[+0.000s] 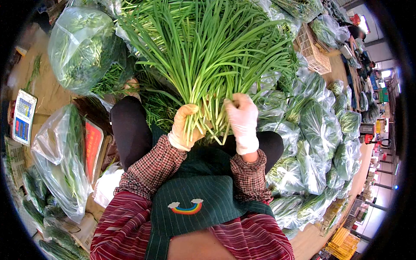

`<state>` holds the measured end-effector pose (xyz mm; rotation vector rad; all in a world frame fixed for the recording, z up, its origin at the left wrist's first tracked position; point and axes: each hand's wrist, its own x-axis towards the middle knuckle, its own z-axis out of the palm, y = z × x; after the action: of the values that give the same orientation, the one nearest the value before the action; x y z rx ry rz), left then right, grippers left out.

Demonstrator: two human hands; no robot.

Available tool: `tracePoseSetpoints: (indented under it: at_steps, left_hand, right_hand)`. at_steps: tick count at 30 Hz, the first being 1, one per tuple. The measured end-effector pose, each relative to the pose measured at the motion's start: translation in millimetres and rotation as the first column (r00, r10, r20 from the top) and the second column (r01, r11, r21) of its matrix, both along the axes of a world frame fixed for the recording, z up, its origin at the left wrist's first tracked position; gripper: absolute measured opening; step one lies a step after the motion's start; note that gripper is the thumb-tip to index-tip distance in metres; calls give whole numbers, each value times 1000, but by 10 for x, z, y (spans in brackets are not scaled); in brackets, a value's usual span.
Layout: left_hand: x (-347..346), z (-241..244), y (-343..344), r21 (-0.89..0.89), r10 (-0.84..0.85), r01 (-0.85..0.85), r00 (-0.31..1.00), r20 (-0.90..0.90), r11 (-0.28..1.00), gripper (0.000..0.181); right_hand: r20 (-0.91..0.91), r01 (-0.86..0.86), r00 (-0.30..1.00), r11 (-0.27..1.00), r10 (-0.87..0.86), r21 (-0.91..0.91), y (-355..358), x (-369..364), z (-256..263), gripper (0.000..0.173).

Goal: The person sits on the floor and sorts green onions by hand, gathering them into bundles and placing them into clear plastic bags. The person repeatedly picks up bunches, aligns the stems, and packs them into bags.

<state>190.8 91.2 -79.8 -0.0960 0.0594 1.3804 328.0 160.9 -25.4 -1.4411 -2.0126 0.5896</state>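
Observation:
My left hand (182, 127), in a pale glove, is closed around the pale stem ends of a bunch of garlic chives (198, 58). Its long green leaves fan out away from me. My right hand (243, 122), in a white glove, pinches some stems at the bunch's right side, fingers curled. Several cut ends (220, 140) hang unevenly between the two hands. Beneath and beyond the bunch lie more loose chives (154, 19), partly hidden by the leaves. Loose green trimmings (159, 105) lie between my knees.
Clear bags of greens (320, 126) are heaped to the right. Left stand a large full bag (83, 48), a long bag of greens (63, 156) and a digital scale (24, 117). A plastic crate (313, 52) is at upper right, and a person (354, 32) works farther off.

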Motion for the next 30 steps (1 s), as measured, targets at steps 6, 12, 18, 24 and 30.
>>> tracePoseSetpoints:
  at_steps: [6, 12, 18, 24, 30]
  left_hand:
    - [61, 151, 22, 67, 37, -36, 999, -14, 997, 57]
    - [79, 14, 24, -150, -37, 17, 990, -138, 989, 30]
    - [103, 103, 28, -180, -181, 107, 864, -470, 978, 29]
    - [165, 129, 88, -162, -90, -29, 728, -680, 986, 16]
    - [-5, 33, 116, -183, -100, 0, 837, -538, 983, 13]
  right_hand:
    - [-736, -115, 592, 870, -327, -479, 90, 169, 67, 9]
    - [-680, -177, 699, 868, -221, -463, 56, 141, 131, 8]
    - [-688, -177, 657, 824, -308, -538, 60, 135, 92, 6]
    - [-921, -750, -196, 656, -338, -81, 23, 551, 291, 10]
    - [-825, -32, -148, 831, 546, 556, -730, 1291, 1850, 29]
